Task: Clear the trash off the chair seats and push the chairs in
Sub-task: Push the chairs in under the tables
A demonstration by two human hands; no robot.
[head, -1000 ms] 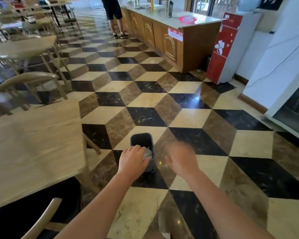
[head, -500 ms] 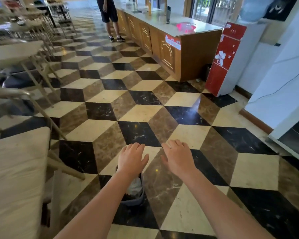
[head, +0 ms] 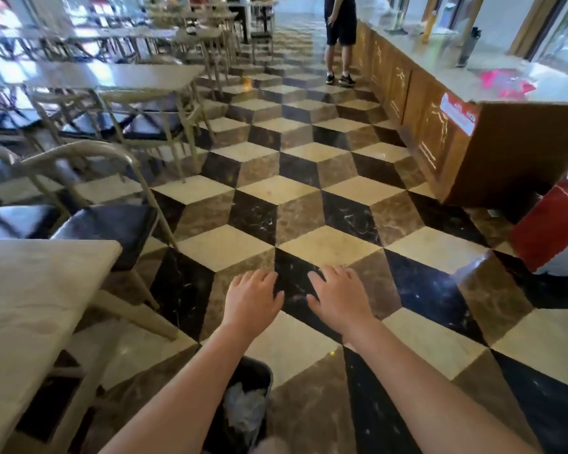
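Left forearm hides part of the bin (head: 256, 375); both hands (head: 295, 296) empty.

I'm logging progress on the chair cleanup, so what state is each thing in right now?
Left hand: open, empty, palm down.
Right hand: open, empty, palm down.
Small dark trash bin: upright on the floor below the left forearm, holding crumpled white trash.
Black-cushioned chair with beige metal frame: seat bare, standing out from the pale wooden table, not pushed in.
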